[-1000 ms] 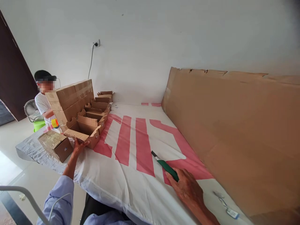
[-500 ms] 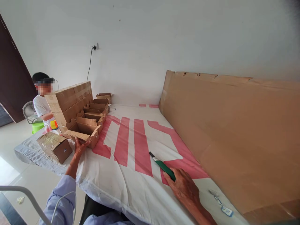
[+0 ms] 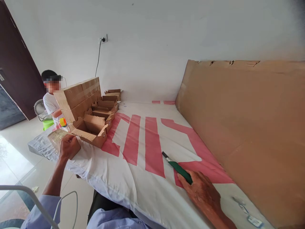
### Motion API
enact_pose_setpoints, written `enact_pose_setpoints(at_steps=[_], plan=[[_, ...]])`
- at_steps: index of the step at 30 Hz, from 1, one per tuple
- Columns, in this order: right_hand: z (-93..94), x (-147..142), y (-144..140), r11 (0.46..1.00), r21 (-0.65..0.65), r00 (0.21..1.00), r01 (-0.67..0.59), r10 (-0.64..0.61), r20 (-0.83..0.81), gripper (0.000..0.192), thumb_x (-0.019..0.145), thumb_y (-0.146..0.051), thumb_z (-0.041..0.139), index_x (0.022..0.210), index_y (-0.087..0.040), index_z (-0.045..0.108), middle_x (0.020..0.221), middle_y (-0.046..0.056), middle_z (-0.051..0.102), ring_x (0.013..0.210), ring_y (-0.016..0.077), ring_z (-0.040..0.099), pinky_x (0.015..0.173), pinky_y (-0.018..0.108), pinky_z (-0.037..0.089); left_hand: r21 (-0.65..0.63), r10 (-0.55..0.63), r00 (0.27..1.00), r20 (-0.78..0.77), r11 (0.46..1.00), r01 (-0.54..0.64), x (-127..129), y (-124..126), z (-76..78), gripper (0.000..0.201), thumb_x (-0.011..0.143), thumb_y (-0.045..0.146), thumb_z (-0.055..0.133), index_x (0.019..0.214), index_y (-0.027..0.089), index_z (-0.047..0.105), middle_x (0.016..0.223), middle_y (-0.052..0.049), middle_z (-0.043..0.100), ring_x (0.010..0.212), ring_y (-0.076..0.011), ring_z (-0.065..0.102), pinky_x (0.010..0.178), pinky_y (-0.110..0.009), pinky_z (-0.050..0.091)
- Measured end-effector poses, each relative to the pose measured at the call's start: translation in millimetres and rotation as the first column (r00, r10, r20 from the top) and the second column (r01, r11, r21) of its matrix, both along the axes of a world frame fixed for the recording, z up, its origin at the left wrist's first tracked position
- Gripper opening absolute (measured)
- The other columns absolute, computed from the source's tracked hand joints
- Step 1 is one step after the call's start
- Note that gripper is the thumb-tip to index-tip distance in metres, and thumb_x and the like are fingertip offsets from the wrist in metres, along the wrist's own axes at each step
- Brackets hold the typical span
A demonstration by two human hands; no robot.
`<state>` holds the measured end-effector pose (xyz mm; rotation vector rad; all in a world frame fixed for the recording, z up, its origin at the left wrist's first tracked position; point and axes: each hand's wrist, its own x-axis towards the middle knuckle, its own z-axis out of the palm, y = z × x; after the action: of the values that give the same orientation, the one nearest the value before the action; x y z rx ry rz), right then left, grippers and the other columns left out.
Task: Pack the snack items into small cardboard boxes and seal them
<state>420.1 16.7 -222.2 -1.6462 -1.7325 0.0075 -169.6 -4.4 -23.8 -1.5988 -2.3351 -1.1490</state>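
The right hand (image 3: 202, 191) is gripping a cutter (image 3: 180, 171) while the left hand (image 3: 67, 146), hold unclear, is seemingly securing a closed box (image 3: 56, 135), next needing steadiness.

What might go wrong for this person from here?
The green utility knife in the right hand points across the cloth; if its blade is out, it might snag the fabric. The closed carton at the left hand sits near the cloth's edge, so a push could tip it off. The nearest open carton is close enough to get bumped.
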Motion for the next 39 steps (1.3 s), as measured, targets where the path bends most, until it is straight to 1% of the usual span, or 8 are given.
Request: enact_pose_setpoints(at_steps=[3, 7, 10, 17, 21, 27, 34, 39], plan=[[1.3, -0.1, -0.5, 1.0, 0.005, 1.0, -0.012, 0.012, 0.001, 0.031, 0.093, -0.052, 0.047, 0.088, -0.026, 0.061, 0.087, 0.013, 0.069, 0.091, 0.0356, 0.065, 0.082, 0.046, 0.052, -0.027, 0.251, 0.964, -0.086, 0.967, -0.254, -51.3, -4.3, 34.0, 0.045, 0.086, 0.044, 0.067, 0.122, 0.02, 0.079, 0.143, -0.013, 0.069, 0.138, -0.0368, 0.059, 0.119, -0.049, 0.047], [-0.4, -0.4, 0.8, 0.999, 0.036, 1.0, -0.021, 0.021, 0.01, 0.032, 0.094, -0.053, 0.046, 0.087, -0.026, 0.06, 0.086, 0.013, 0.068, 0.088, 0.0351, 0.064, 0.082, 0.046, 0.052, -0.15, 0.297, 0.955, -0.023, 0.943, -0.297, -97.7, -2.9, 54.0, 0.052, 0.077, 0.052, 0.08, 0.114, 0.017, 0.078, 0.128, -0.018, 0.074, 0.137, -0.0441, 0.058, 0.113, -0.054, 0.049], [-2.1, -0.1, 1.6, 0.999, 0.032, 1.0, -0.021, 0.02, 0.022, 0.032, 0.095, -0.054, 0.046, 0.086, -0.026, 0.059, 0.086, 0.013, 0.068, 0.088, 0.0349, 0.064, 0.082, 0.047, 0.052, -0.197, 0.266, 0.964, 0.02, 0.946, -0.257, -110.4, -4.9, 50.9, 0.049, 0.074, 0.058, 0.083, 0.106, 0.021, 0.078, 0.121, -0.011, 0.076, 0.136, -0.0407, 0.058, 0.112, -0.05, 0.05], [-5.0, 2.4, -0.2, 1.0, -0.003, 0.999, -0.025, 0.026, 0.044, 0.037, 0.096, -0.053, 0.044, 0.093, -0.022, 0.064, 0.091, 0.016, 0.069, 0.094, 0.0361, 0.063, 0.087, 0.049, 0.052, -0.221, 0.246, 0.967, 0.075, 0.949, -0.224, -111.5, -30.5, 25.5, 0.053, 0.079, 0.054, 0.082, 0.121, 0.022, 0.077, 0.143, -0.012, 0.063, 0.145, -0.0374, 0.048, 0.115, -0.047, 0.049], [-7.3, 2.8, -1.1, 1.0, 0.008, 0.999, -0.016, 0.016, 0.048, 0.036, 0.095, -0.054, 0.044, 0.093, -0.023, 0.064, 0.091, 0.015, 0.069, 0.093, 0.0358, 0.063, 0.086, 0.048, 0.051, -0.186, 0.136, 0.984, 0.114, 0.976, -0.113, -85.9, -47.8, 13.9, 0.062, 0.071, 0.06, 0.087, 0.12, 0.024, 0.079, 0.147, -0.013, 0.058, 0.147, -0.0366, 0.046, 0.116, -0.045, 0.048], [-11.5, 4.2, 1.6, 1.0, 0.014, 0.999, -0.006, 0.005, 0.042, 0.034, 0.094, -0.055, 0.046, 0.091, -0.025, 0.061, 0.092, 0.015, 0.069, 0.093, 0.036, 0.064, 0.085, 0.049, 0.053, -0.167, 0.046, 0.987, 0.154, 0.986, -0.02, -17.9, -65.9, 3.0, 0.085, 0.062, 0.079, 0.084, 0.127, 0.025, 0.076, 0.145, -0.014, 0.05, 0.133, -0.0375, 0.057, 0.111, -0.05, 0.052], [-13.0, 5.4, 4.5, 1.0, -0.018, 0.999, 0.015, -0.015, 0.034, 0.032, 0.093, -0.054, 0.047, 0.094, -0.025, 0.062, 0.096, 0.013, 0.069, 0.098, 0.0351, 0.064, 0.089, 0.049, 0.053, -0.105, -0.185, 0.983, 0.002, 0.977, 0.184, 72.1, -76.7, -7.8, 0.062, 0.08, 0.068, 0.079, 0.124, 0.025, 0.077, 0.128, -0.013, 0.065, 0.126, -0.0372, 0.061, 0.114, -0.056, 0.048], [-7.4, 2.1, 3.4, 0.996, -0.071, 0.999, 0.051, -0.049, 0.023, 0.029, 0.094, -0.051, 0.048, 0.093, -0.025, 0.061, 0.099, 0.013, 0.07, 0.102, 0.0343, 0.065, 0.09, 0.048, 0.053, -0.108, -0.446, 0.893, 0.053, 0.887, 0.449, 129.6, -87.9, -7.7, 0.048, 0.09, 0.05, 0.073, 0.129, 0.023, 0.074, 0.12, -0.011, 0.069, 0.103, -0.0287, 0.069, 0.095, -0.047, 0.058]])
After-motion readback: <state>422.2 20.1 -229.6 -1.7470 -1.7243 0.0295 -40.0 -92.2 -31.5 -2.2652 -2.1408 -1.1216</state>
